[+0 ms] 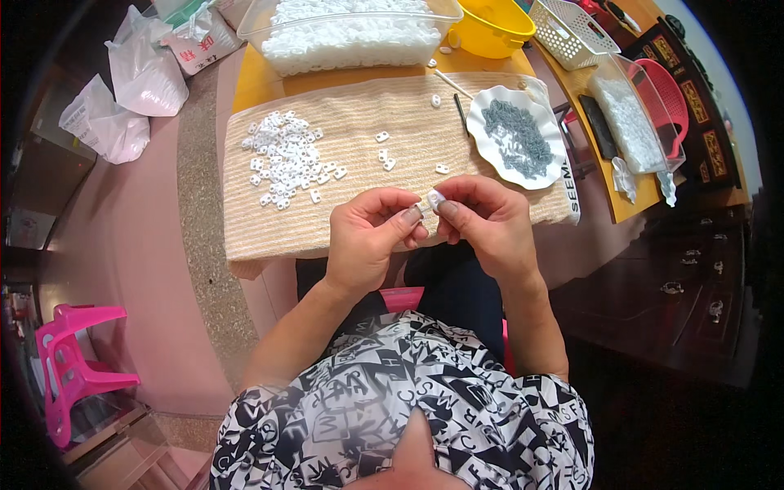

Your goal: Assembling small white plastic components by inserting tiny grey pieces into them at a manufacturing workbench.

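Note:
Over the near edge of a striped beige towel [351,110], my two hands meet fingertip to fingertip. My right hand [492,224] is closed in a pinch on a small white plastic piece [435,198]. Just beside it, my left hand [367,238] pinches a small, thin part that I cannot make out clearly. To the left lies a heap of white plastic pieces [286,155] with holes in them. Several loose ones are scattered across the middle. On the right, a white wavy-rimmed plate [556,155] holds many small grey pieces [523,131]. A dark thin stick [461,113] lies beside the plate.
A clear bin [255,37] full of white pieces stands at the back, with a yellow basin [494,34] beside it. At right are a white basket [563,37] and another clear tub [625,122]. White bags [147,73] and a pink stool [82,371] stand left.

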Demonstrator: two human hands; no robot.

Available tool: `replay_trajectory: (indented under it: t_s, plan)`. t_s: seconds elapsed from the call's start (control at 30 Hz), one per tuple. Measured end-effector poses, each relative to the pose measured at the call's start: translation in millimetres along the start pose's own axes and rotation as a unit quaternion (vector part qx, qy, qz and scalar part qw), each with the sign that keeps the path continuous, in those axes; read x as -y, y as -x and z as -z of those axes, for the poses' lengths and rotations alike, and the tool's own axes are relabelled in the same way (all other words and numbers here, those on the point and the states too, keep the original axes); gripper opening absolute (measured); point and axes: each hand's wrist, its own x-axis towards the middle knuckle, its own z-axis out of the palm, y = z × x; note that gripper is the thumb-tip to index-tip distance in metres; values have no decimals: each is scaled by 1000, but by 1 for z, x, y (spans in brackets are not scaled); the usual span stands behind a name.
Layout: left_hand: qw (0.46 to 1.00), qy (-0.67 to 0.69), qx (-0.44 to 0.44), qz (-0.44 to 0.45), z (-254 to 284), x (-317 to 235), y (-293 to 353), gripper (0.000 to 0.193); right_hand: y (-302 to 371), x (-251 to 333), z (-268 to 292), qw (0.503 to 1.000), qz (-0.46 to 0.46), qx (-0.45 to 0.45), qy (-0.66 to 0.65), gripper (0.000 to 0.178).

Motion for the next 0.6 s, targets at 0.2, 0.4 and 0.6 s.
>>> replay_trajectory:
  t_s: [0.2, 0.4, 0.6]
  plan:
    - [1000, -21, -7, -11, -3, -1, 2, 14, 2, -4, -2, 1000, 27, -5, 3, 17]
    - [998, -47, -21, -38, -5, 1, 4, 15, 3, -4, -5, 999, 35, -3, -5, 17]
    - [992, -90, -34, -79, -7, 0, 8, 14, 8, -1, -10, 996, 84, -8, 21, 18]
